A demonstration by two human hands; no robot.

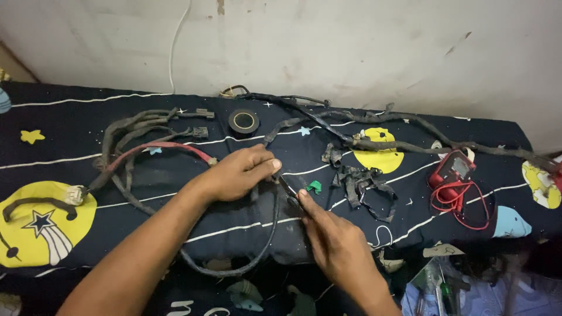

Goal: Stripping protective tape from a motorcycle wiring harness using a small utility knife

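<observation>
Where the two hands meet near the middle of the star-patterned dark blue bedsheet (175,234), a black tape-wrapped wiring harness (266,234) loops down toward the sheet's near edge and back up to the fingers. The left hand (240,171) is closed around the harness's upper end, thumb pressed over the bundle. The right hand (331,240) is pinched narrow on a thin dark tool (288,188), its tip touching the harness just beside the left thumb; what kind of tool it is cannot be told.

Just right of the tool lies a small green plastic clip (315,186), and beyond it a heap of stripped black tape scraps (354,178). A roll of black electrical tape (243,122) sits above the left hand, apart from it. To the left, more harness branches with a red cable (158,147) and a white plastic connector (75,195) spread toward the sheet's left side. A long taped trunk of wires (410,146) runs along the far edge by the pale scuffed wall (351,52). A red multimeter with coiled red leads (453,175) rests toward the right edge, well apart from the hands.

Open sheet remains between the hands and the multimeter, and below the left forearm. At the near right corner, a cluttered plastic bag (433,287) crowds the edge.
</observation>
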